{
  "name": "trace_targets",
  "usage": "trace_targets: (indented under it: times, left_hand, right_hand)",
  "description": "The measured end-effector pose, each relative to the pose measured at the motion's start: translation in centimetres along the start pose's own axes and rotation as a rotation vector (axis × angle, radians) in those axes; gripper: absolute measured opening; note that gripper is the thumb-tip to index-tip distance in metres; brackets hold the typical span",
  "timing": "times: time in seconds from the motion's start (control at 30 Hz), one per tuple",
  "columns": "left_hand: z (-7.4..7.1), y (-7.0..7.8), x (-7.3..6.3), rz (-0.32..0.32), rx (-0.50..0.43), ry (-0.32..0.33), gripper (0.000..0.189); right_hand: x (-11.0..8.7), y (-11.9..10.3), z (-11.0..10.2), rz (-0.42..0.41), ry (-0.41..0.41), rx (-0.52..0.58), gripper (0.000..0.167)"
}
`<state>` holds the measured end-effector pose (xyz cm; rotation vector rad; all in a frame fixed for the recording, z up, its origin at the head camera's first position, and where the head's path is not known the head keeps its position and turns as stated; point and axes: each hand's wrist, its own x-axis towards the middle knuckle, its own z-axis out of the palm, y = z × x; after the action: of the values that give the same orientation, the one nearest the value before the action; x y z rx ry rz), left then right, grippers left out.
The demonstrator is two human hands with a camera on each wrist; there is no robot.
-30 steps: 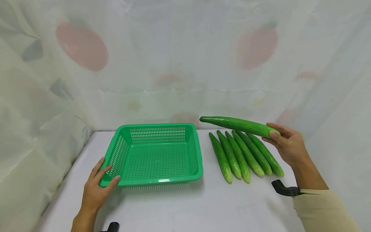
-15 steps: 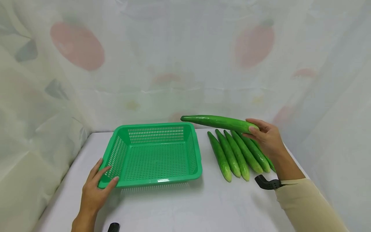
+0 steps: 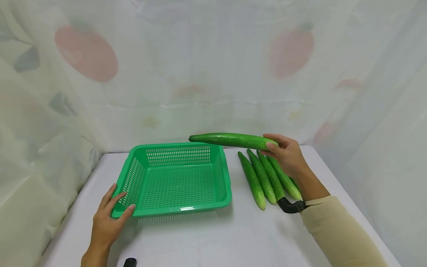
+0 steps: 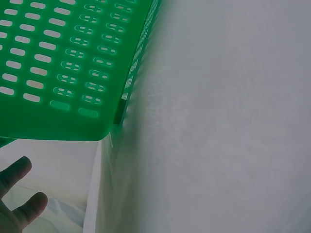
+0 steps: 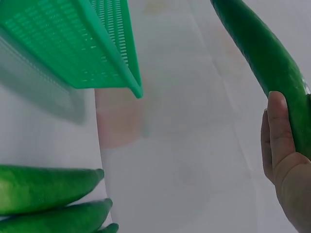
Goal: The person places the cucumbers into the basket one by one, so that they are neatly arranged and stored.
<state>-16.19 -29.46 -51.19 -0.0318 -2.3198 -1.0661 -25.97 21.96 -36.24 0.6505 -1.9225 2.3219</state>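
In the head view my right hand [image 3: 288, 154] grips the thick, pale end of a long green cucumber [image 3: 230, 139], thumb on the near side and fingers behind. The cucumber is raised and nearly level, its dark tip overlapping the far rim of the green plastic basket [image 3: 173, 211]. The right wrist view shows the same cucumber [image 5: 272, 58] against the hand's fingers [image 5: 279, 126]. At the basket's near left corner rests my left hand [image 3: 106, 222], fingers loosely spread over the rim. Inside, the basket's slotted floor is bare.
Several cucumbers [image 3: 253, 181] lie side by side on the white table [image 3: 207, 241], right of the basket; my right hand and wrist cover some of them. A pale printed curtain [image 3: 200, 74] hangs behind the table and along both sides.
My right hand has carried the cucumber leftward, from above the row of cucumbers to the basket's far right corner. The left hand has stayed at the basket's corner.
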Motion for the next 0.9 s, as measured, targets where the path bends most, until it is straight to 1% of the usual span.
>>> trace_targets:
  times: [0.07,0.3,0.47,0.6,0.9]
  left_hand:
    - [-0.1,0.1,0.0,-0.001,-0.004,-0.003,0.049]
    - [-0.1,0.2,0.0,-0.004,0.001,-0.012,0.048]
    - [-0.1,0.2,-0.1,-0.003,0.012,-0.017,0.048]
    - [-0.1,0.2,-0.2,-0.008,0.019,-0.019,0.047]
    - [0.0,0.4,-0.1,-0.007,0.021,-0.014,0.048]
  right_hand:
    - [0.4,0.2,0.6,0.010,0.001,-0.009,0.027]
    - [1.8,1.0,2.6,0.038,-0.046,-0.020,0.033]
    - [2.5,1.5,4.0,0.089,-0.041,-0.020,0.038]
    - [3.1,1.9,4.9,0.113,-0.048,-0.014,0.041]
    - [5.0,3.5,7.2,0.147,-0.046,0.008,0.039]
